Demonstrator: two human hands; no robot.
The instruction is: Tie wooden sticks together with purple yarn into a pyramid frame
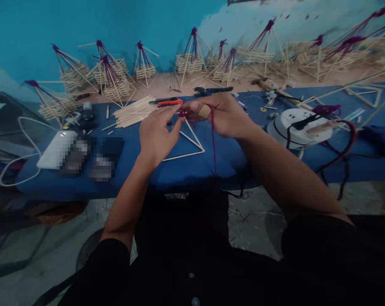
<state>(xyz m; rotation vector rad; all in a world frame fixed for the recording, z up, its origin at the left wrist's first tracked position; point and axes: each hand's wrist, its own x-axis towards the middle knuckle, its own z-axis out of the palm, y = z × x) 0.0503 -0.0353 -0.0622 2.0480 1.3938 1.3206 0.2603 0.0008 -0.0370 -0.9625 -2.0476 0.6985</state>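
Straight ahead at twelve o'clock, the stick frame (202, 151) stands on the blue surface (182, 178), its base partly behind the left hand (157, 132). That hand pinches narrowly at the yarn-wrapped tip, probably to keep the sticks gathered. The right hand (222, 114), its fingers drawn close, holds purple yarn (214, 149) looped over it, likely for tension. From the frame, loose sticks (133, 112) lie at ten o'clock, seemingly for easy reach.
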